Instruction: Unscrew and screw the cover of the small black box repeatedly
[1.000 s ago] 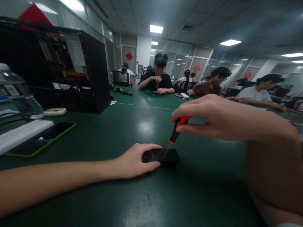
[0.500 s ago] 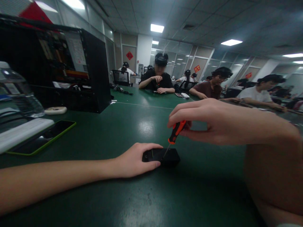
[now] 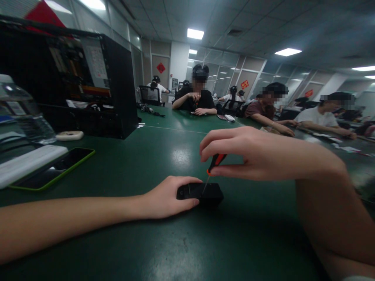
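Note:
A small black box-shaped device (image 3: 213, 195) lies on the green table, its exact kind unclear. My left hand (image 3: 166, 198) grips its left end, thumb on the near side and fingers on the far side. My right hand (image 3: 234, 153) is closed around the red and black handle of a screwdriver (image 3: 216, 162). The screwdriver leans, its thin shaft running down to the top face of the black device. Whether the tip sits in a screw is too small to make out. Part of the handle is hidden behind my fingers.
An open black computer case (image 3: 117, 86) stands at the left. Near it are a water bottle (image 3: 27, 113), a phone with a green edge (image 3: 58, 168), a white box-like bar (image 3: 32, 164) and a pale oval object (image 3: 69, 135). Across the green table (image 3: 131, 242) sit several people.
My right hand has shifted slightly left and its fingers have moved on the handle, covering more of it. The screwdriver stands a little differently tilted. My left hand and the device stay put.

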Tool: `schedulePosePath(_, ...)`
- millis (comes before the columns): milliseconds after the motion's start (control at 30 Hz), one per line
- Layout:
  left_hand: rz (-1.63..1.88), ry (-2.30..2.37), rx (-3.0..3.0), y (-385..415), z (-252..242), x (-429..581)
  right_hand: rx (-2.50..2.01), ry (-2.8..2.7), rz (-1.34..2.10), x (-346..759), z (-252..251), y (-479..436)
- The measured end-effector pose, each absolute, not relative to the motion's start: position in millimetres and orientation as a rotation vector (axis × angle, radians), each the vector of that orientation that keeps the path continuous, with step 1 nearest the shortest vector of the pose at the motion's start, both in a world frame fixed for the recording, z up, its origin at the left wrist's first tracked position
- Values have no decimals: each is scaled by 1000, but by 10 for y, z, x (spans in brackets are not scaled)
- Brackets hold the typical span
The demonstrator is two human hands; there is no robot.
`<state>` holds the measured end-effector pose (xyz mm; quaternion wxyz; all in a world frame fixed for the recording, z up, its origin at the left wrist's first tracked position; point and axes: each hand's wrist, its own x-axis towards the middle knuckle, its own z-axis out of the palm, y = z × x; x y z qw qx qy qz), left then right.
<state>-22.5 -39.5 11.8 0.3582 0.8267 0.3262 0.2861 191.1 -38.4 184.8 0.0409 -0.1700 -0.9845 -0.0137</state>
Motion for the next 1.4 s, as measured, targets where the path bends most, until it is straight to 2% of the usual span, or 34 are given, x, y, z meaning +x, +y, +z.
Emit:
schedulePosePath(267,728,837,2124,-394,118,-235,-434,-3024,7,1933,1859,-410)
schedulePosePath(467,743,830,2127,-394,103,-241,-558,-2997,-67,1921,1835,-436)
schedulePosePath(700,734,834,2129,-395,128,-236,-559,-3023,-2,1919,1867,-449)
schedulePosePath(867,718,822,2120,-396,124,-240,-666,-3023,38,1957,1896,-423)
schedulePosePath(1167,720,839,2130,-400,128,-240,-935,-2972,-92,2177,1998,-260)
schedulePosePath(1400,702,845,2132,-399,129,-246,-946,-3005,-27,2134,1968,-218)
